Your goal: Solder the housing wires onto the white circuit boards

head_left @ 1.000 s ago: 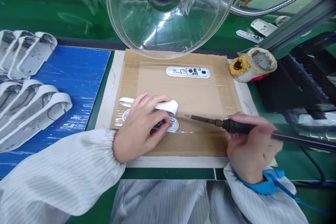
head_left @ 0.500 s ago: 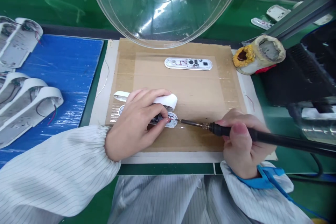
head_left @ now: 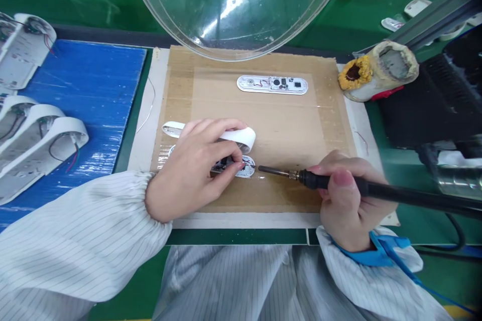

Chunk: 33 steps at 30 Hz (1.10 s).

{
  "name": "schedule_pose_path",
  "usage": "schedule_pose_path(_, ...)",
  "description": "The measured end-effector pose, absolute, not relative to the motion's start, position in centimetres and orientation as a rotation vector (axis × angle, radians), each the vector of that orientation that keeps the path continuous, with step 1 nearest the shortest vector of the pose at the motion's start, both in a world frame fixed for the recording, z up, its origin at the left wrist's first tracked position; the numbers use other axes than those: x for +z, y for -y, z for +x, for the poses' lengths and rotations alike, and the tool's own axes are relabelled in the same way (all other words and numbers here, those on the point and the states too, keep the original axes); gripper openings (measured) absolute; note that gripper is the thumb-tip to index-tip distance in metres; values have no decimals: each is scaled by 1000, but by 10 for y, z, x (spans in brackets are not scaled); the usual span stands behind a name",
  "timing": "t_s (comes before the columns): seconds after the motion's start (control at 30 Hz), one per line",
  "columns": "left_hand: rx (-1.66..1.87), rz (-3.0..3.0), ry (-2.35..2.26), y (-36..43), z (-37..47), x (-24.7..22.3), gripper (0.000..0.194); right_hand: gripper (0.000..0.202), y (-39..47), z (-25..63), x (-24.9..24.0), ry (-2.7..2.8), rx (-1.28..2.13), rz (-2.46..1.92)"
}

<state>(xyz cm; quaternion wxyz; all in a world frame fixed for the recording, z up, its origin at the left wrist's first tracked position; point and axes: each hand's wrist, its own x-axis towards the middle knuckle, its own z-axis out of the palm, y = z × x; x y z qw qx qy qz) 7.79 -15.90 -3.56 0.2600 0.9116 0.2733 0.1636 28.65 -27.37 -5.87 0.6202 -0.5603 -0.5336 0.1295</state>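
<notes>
My right hand (head_left: 348, 195) is closed round the black handle of a soldering iron (head_left: 297, 175). The iron points left, and its tip is at the right end of a white oval panel with a circuit board (head_left: 246, 169). Over that panel lies my left hand (head_left: 201, 170), thumb and forefinger pinched at the board on what looks like a thin wire (head_left: 244, 163). Under its other fingers is a white curved housing (head_left: 241, 136), partly covered by the hand. Most of the panel's left part is hidden by my palm.
A second white panel with a board (head_left: 272, 85) lies farther back on the cardboard (head_left: 286, 130). Several white housings with wires (head_left: 45, 155) rest on a blue sheet (head_left: 101, 90). A clear round hood (head_left: 233, 20) hangs above. A holder with a yellow sponge (head_left: 354, 73) stands right.
The view has shifted slightly, so most things appear a little higher. Both hands keep their grips, and the iron's tip stays close to the panel's right end.
</notes>
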Motion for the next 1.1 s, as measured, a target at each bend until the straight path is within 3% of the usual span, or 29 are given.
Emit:
schedule_pose_path(0.37,409,2474,-746,157,79,-33,15,21,272,285,-62,1181,201,-1242)
schedule_pose_path(1.1,488,2519,-772,161,81,-38,9,18,276,283,-59,1212,316,-1352)
